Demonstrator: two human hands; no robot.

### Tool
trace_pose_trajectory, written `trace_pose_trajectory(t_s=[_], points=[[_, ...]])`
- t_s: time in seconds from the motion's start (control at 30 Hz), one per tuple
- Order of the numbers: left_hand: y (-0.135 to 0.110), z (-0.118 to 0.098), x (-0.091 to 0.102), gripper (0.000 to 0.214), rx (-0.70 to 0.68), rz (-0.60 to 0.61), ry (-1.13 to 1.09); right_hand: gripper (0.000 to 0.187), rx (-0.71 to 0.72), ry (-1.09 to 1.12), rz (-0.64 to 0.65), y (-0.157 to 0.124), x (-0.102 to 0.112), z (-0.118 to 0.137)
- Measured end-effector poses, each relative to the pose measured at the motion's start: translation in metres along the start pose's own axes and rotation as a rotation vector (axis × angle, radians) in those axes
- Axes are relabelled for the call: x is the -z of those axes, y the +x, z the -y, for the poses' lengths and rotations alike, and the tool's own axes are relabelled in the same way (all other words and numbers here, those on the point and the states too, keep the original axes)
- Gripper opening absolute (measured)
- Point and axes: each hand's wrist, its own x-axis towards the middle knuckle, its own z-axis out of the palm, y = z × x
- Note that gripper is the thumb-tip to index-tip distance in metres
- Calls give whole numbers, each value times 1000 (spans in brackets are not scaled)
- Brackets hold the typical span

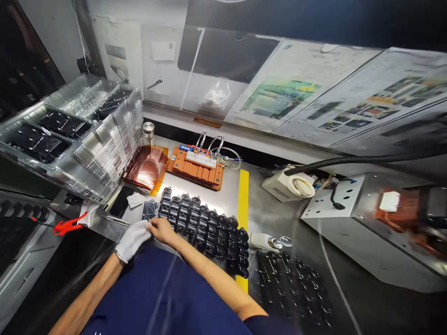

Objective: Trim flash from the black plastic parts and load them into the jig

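Note:
My left hand (132,239), in a white glove, rests at the near left corner of a black tray (206,230) filled with rows of small dark parts. My bare right hand (163,229) crosses over beside it, fingers curled and pinched at the same tray corner, touching the gloved fingertips. A small dark flat part (149,210) lies just beyond both hands. What the fingers pinch is too small to make out.
A tall stack of clear plastic trays (87,135) stands at the left. An orange fixture with wires (195,166) sits behind the tray, with an amber sheet (146,165) beside it. A second black tray (296,288) lies right of a yellow stripe (242,200). A white box with a hose (288,184) is at the right.

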Motion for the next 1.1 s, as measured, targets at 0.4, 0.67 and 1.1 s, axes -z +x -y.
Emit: trace_pose_trajectory(t_s=[0.4, 0.67, 1.1], points=[[-39, -41, 68, 60, -74, 4, 405, 46, 78, 292, -5, -2, 17, 6], [15, -78, 114, 49, -282, -497, 852, 37, -196, -297, 78, 58, 3, 35], [83, 10, 46, 23, -33, -53, 565, 68, -454, -413, -22, 68, -27, 24]])
